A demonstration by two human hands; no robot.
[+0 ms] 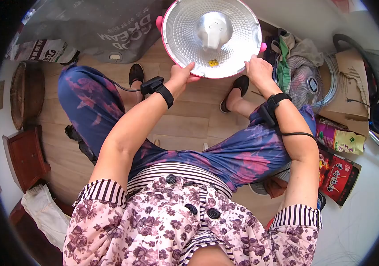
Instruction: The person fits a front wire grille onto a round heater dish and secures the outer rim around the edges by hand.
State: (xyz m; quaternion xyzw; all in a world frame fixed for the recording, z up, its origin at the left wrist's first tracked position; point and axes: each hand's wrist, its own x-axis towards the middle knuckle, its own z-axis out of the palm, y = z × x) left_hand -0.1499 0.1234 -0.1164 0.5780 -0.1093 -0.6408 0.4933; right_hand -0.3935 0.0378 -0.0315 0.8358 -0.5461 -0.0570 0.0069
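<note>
A round silvery dish-shaped reflector (183, 40) with a pink rim is held up in front of me at the top of the view. Its dimpled inner face shows, with a whitish dome (214, 29) in the middle and a small yellow spot (213, 63) near the lower edge. My left hand (181, 76) grips the rim at the lower left, thumb on the inner face. At the lower right of the rim, my right hand (259, 70) is closed on the edge, its fingertips partly hidden.
A grey cover (123, 26) stands at upper left. On the right are a fan (304, 82), a cardboard box (349, 84), a purple and green packet (338, 137) and a red box (338, 177). Wooden furniture (25, 155) lines the left. Cables run from both wrists.
</note>
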